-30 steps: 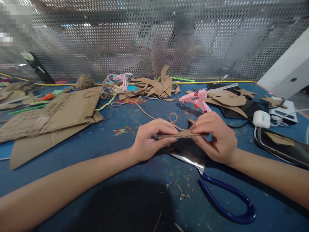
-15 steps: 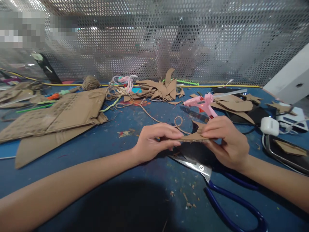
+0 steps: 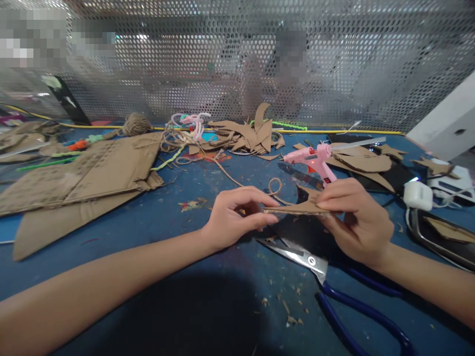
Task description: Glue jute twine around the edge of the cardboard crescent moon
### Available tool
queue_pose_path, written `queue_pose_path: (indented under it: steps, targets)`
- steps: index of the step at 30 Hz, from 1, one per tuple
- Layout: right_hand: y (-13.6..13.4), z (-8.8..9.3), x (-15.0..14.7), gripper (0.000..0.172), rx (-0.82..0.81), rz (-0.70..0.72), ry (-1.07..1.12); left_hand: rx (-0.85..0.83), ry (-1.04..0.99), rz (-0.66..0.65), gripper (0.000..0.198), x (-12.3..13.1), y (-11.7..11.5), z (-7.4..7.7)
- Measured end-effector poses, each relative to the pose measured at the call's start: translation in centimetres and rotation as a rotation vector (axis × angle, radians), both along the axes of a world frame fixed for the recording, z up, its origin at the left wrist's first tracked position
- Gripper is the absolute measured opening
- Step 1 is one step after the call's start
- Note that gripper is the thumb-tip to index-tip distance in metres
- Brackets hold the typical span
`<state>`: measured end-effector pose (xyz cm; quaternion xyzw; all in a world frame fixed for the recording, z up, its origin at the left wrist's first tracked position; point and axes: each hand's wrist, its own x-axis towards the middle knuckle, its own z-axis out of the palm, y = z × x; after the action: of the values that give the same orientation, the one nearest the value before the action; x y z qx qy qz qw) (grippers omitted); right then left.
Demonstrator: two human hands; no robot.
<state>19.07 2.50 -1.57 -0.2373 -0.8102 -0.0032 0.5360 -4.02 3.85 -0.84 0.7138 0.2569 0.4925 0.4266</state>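
A small cut piece of cardboard [image 3: 297,208] with a curved, pointed outline is held level above the table, its thin edge facing me. My right hand [image 3: 356,217] pinches its right end between thumb and fingers. At the other end, my left hand [image 3: 237,212] has its fingertips above and thumb below the cardboard, in a loose pinch. Under the hands lie large scissors [image 3: 311,261] with dark blue handles, blades pointing left. Just behind the cardboard, a loop of twine [image 3: 274,186] rests on the table. A pink glue gun [image 3: 313,160] stands beyond my right hand.
Folded cardboard sheets [image 3: 85,173] lie on the left, near a twine ball [image 3: 136,124]. Cardboard offcuts [image 3: 252,136] are heaped at the back before a perforated metal screen [image 3: 208,64]. A white charger [image 3: 418,195] with cables sits at right. Small scraps [image 3: 293,320] litter the front.
My right hand and the cardboard have shifted slightly right. More of the cardboard's left end now shows between my left fingers, which have loosened a little. The view has turned slightly.
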Motion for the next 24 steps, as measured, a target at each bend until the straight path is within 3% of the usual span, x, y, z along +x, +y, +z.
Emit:
queue_pose_path:
  steps: [6,24]
  targets:
    - [0.04,-0.29,0.03,0.026,-0.010,-0.027,0.021,-0.117,-0.090,-0.030,0.011,0.20,-0.21,-0.12]
    - [-0.14,-0.11,-0.09,0.023,-0.041,-0.063,-0.013,-0.124,-0.123,0.006,0.013,0.21,-0.24,-0.01]
